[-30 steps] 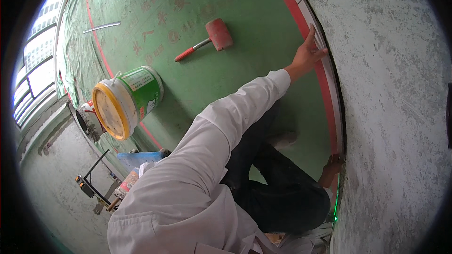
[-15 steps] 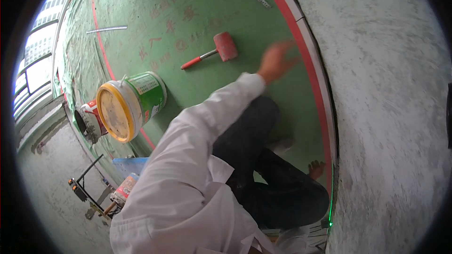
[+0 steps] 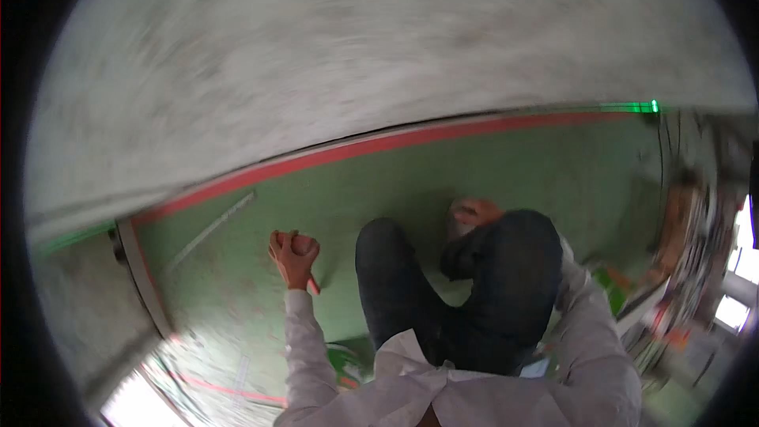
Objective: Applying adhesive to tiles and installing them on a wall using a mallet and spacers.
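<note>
Your left hand [image 3: 293, 257] is closed around a red handle [image 3: 313, 285] above the green floor [image 3: 411, 182]. Your right hand [image 3: 474, 212] rests beyond your knee [image 3: 522, 229]; blur hides its grip.

Motion blur smears the whole view, worst across the grey rough wall [image 3: 356, 55] up top. The left hand [image 3: 293, 256] is curled around something with a red handle [image 3: 313, 286], and what it is can't be made out. The right hand [image 3: 474, 211] sits half behind the dark-trousered knee [image 3: 506, 253], fingers hidden, against a pale blurred shape. Right rim: a smeared clutter of orange, white and green objects [image 3: 680, 269], unreadable. A green and white object [image 3: 345, 364] hides behind the white sleeve [image 3: 304, 356].
</note>
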`<state>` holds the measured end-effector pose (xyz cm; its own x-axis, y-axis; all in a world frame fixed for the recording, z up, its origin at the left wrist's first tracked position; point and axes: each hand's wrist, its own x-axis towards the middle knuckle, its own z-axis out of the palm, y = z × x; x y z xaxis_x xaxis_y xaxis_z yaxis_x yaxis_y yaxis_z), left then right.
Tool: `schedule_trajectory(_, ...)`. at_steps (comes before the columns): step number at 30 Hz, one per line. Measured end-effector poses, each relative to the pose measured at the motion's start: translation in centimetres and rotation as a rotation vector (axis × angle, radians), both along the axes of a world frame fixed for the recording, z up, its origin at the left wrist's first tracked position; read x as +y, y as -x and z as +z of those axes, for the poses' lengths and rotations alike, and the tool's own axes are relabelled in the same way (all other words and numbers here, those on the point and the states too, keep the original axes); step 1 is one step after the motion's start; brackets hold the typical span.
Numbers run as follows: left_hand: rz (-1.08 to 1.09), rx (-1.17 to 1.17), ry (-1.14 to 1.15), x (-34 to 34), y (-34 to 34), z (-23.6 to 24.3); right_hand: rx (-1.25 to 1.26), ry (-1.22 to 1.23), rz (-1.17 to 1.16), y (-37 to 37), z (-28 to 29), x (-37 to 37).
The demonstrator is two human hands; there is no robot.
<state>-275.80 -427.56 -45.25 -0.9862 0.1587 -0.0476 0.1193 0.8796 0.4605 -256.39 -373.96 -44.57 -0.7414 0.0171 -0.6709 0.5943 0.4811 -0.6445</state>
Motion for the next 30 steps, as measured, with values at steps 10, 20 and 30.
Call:
schedule_trajectory(10,-0.849,0.01,-0.591,31.5,-1.3,19.1,0.379,0.738,-0.163,-2.9,6.8,-2.6)
schedule_trajectory(20,0.037,-1.091,-1.066,39.3,-2.4,-1.0,0.351,-0.069,-0.253,-11.7,-3.1,5.7)
schedule_trajectory(30,0.374,-0.82,-1.352,40.0,3.3,-10.5,0.438,-0.383,0.347,-3.6,-9.5,15.6)
